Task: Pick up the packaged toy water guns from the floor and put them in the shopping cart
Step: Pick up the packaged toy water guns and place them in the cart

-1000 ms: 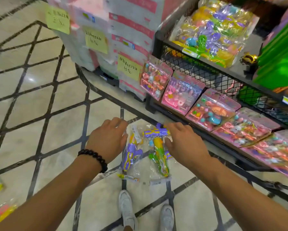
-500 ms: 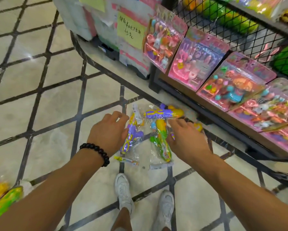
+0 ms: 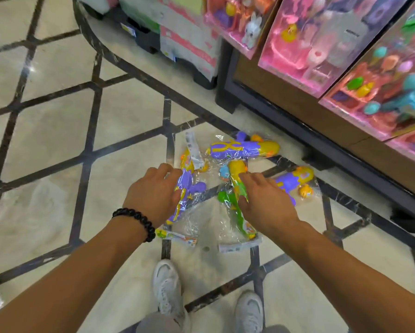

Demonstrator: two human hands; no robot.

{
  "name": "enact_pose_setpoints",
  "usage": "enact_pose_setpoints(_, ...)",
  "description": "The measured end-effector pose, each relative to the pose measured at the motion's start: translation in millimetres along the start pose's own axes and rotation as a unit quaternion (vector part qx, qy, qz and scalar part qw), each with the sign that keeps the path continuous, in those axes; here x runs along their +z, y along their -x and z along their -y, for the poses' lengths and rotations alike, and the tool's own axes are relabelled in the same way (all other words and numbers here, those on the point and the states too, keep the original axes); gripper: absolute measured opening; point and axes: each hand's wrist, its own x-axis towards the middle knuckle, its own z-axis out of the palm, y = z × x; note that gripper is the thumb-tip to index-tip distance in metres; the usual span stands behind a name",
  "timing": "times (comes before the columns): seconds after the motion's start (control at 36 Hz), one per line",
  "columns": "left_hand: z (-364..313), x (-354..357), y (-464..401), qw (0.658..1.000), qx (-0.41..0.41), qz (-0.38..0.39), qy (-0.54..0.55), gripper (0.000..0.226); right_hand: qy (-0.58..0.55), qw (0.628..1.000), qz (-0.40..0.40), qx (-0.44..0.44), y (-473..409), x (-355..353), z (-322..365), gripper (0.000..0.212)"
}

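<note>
The left hand (image 3: pixel 153 195), a black bead bracelet (image 3: pixel 135 223) on its wrist, reaches down with fingers loosely spread and slightly bent, the fingertips touching the clear wrapper of the left gun (image 3: pixel 186 191); it has not closed round anything. The right hand (image 3: pixel 265 200) likewise lies flat and open, fingers straight, pressing on the wrapper of the green gun (image 3: pixel 235 200) without gripping it. 4 packaged water guns lie on the floor (image 3: pixel 57 145), each sealed in a crinkled clear bag with a printed card strip at one end. The left gun is purple with yellow trim and lies lengthwise just right of the left hand. The green gun has a yellow top and green body, partly under the right hand. The top gun (image 3: pixel 243 149), purple with a yellow nose, lies crosswise beyond both hands, near their fingertips. The right gun (image 3: pixel 295 180), purple and yellow with a small orange part beside it, sits just right of the right hand. The 4 bags touch or overlap in 1 cluster on pale tiles crossed by dark lines. 2 white shoes (image 3: pixel 166 287) stand nearer the person. To the right, a dark shelf (image 3: pixel 297 126) carries at least 3 pink toy boxes (image 3: pixel 321 44).
</note>
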Motion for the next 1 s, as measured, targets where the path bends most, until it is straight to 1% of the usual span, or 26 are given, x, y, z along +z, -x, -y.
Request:
enact_pose_setpoints(0.14, 13.2, 66.2, -42.3, 1.000, 0.001, 0.011, -0.002, 0.042, 0.006, 1.000, -0.003, 0.000, -61.5, 49.1, -17.3, 0.054)
enact_pose_setpoints(0.19, 19.2, 95.8, -59.7, 1.000, 0.000, 0.014, -0.011, 0.043, 0.010, 1.000, 0.001, 0.002, -89.4, 68.4, -24.1, 0.056)
enact_pose_setpoints(0.28, 28.1, 140.1, -84.5, 1.000, -0.002, 0.019, -0.010, 0.051, 0.015, 1.000, -0.006, -0.003, -133.1, 100.1, -35.1, 0.062)
enact_pose_setpoints(0.36, 33.8, 183.2, -109.2, 1.000, -0.002, 0.017, -0.001, 0.053, 0.042, 0.999, -0.005, -0.012, -178.1, 132.4, -49.4, 0.066)
enact_pose_setpoints(0.42, 39.2, 211.9, -122.4, 1.000, -0.003, 0.018, -0.011, 0.058, 0.067, 0.997, -0.021, -0.029, -208.2, 153.1, -59.5, 0.068)
enact_pose_setpoints(0.47, 45.2, 241.3, -130.7, 1.000, 0.008, 0.015, 0.003, 0.065, 0.079, 0.996, -0.031, -0.035, -238.1, 170.7, -69.0, 0.072)
enact_pose_setpoints(0.61, 56.7, 314.2, -142.0, 0.999, -0.036, 0.034, 0.019, 0.085, 0.096, 0.993, -0.032, -0.066, -307.2, 207.3, -95.6, 0.092)
enact_pose_setpoints(0.67, 55.0, 330.9, -145.6, 0.996, -0.066, 0.060, 0.024, 0.092, 0.100, 0.991, -0.030, -0.084, -329.4, 218.7, -103.9, 0.096)
enact_pose_setpoints(0.72, 53.8, 344.9, -147.7, 0.992, -0.088, 0.087, 0.032, 0.094, 0.125, 0.986, -0.040, -0.102, -346.5, 230.1, -110.2, 0.100)
enact_pose_setpoints(0.83, 59.8, 369.0, -146.6, 0.992, -0.079, 0.079, 0.062, 0.096, 0.146, 0.981, -0.044, -0.122, -363.6, 252.0, -119.6, 0.106)
enact_pose_setpoints(0.94, 56.9, 377.7, -148.0, 0.992, -0.074, 0.077, 0.073, 0.098, 0.145, 0.980, -0.044, -0.130, -368.3, 263.9, -120.9, 0.102)
enact_pose_setpoints(1.0, 54.9, 377.9, -150.6, 0.990, -0.080, 0.083, 0.077, 0.098, 0.139, 0.982, -0.045, -0.121, -370.2, 267.1, -118.0, 0.102)
